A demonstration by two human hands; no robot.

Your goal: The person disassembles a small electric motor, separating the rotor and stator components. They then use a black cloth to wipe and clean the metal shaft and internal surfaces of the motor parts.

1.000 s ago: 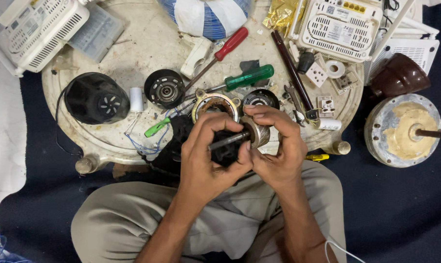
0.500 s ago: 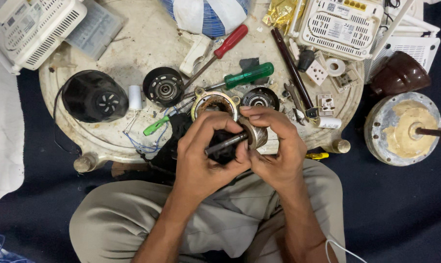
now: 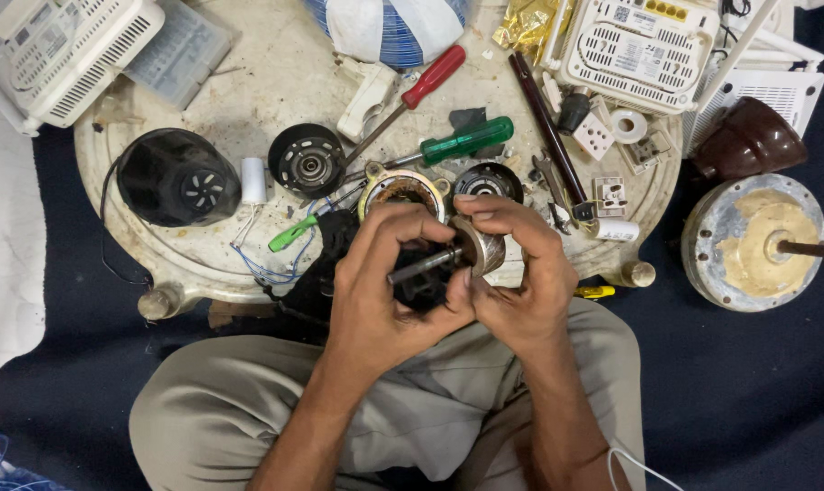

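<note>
Both hands meet just above the lap, at the near edge of the round, stained white table [image 3: 248,82]: the left hand [image 3: 375,291] curls its fingers around the dark steel shaft of a small cylindrical metal motor rotor [image 3: 471,250], while the right hand [image 3: 521,273] pinches the rotor's silvery drum between thumb and fingertips. Just beyond the knuckles lie a brass-coloured ring-shaped stator [image 3: 401,191], a green-handled screwdriver [image 3: 462,141] and a red-handled screwdriver [image 3: 425,82], with a black ribbed motor housing [image 3: 175,177] well off to the left.

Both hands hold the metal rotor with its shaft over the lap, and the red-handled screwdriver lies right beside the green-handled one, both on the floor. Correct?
Not quite: in the head view the red-handled screwdriver and green-handled screwdriver lie on the round pale table, not the floor.
</note>
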